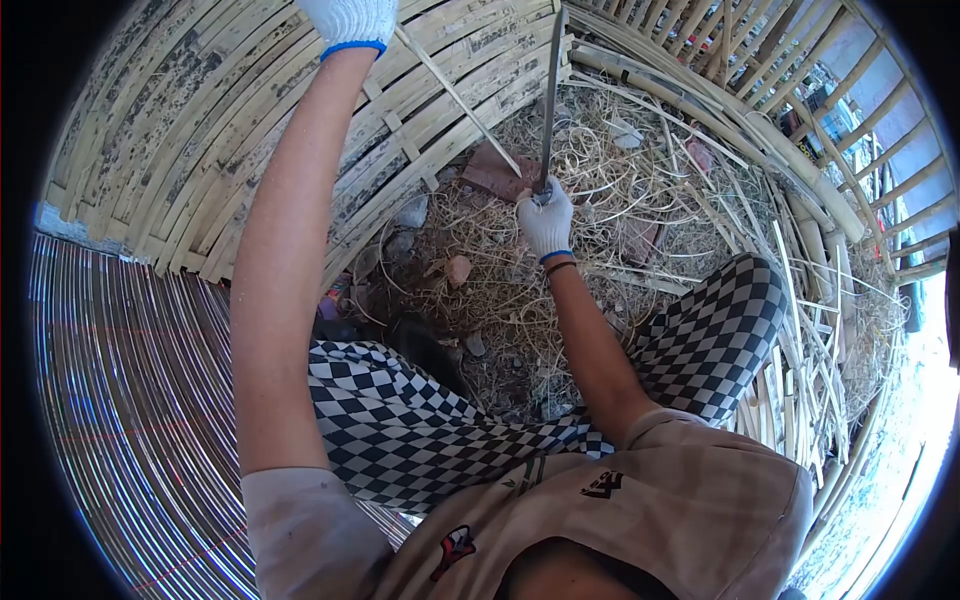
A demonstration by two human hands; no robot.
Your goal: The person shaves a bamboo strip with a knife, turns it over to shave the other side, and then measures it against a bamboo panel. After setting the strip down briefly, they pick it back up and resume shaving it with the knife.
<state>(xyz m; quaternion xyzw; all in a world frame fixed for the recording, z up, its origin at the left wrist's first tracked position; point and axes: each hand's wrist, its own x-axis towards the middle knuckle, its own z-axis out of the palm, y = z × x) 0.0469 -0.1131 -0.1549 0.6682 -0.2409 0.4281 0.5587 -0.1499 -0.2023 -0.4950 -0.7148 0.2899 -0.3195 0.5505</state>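
Note:
My left hand (350, 22), in a white knitted glove with a blue cuff, is raised at the top edge, its fingertips cut off by the frame. From that glove a thin bamboo strip (455, 97) slants down to a point near my right hand; the left hand appears closed on it. My right hand (547, 220), gloved the same way, is closed around the base of a long dark metal blade (551, 100) that points away from me. The strip's lower end lies close beside the blade, over a reddish brick (494, 172); whether they touch cannot be told.
Curly bamboo shavings (590, 180) cover the ground between my legs. A curved woven bamboo panel (190, 130) rises at the left, and a slatted bamboo frame (800, 80) at the right. Loose strips (810, 380) lie beside my knee. A stone (458, 270) sits among the shavings.

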